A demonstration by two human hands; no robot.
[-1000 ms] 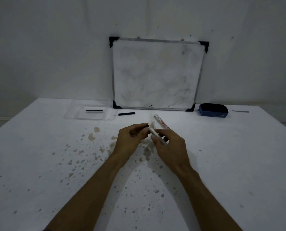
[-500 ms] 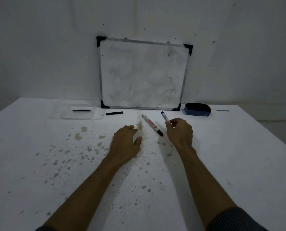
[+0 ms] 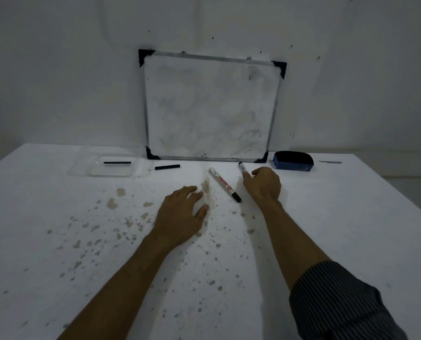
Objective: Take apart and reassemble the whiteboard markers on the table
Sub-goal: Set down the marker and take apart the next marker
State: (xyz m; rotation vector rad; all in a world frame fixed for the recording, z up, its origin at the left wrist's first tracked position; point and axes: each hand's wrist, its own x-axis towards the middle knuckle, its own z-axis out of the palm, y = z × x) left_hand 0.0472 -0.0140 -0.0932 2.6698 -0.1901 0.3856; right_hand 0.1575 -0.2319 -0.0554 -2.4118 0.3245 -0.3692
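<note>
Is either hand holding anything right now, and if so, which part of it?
The right hand pinches a second marker at its near end, its dark tip pointing away. The left hand lies flat on the table, holding nothing.

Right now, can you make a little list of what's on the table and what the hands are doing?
left hand: open, flat on table
right hand: fingers on second marker
marker: lying between the hands
tray: clear, holds a black stick
black cap: beside tray
whiteboard: leaning on wall
eraser: blue, right of whiteboard
</note>
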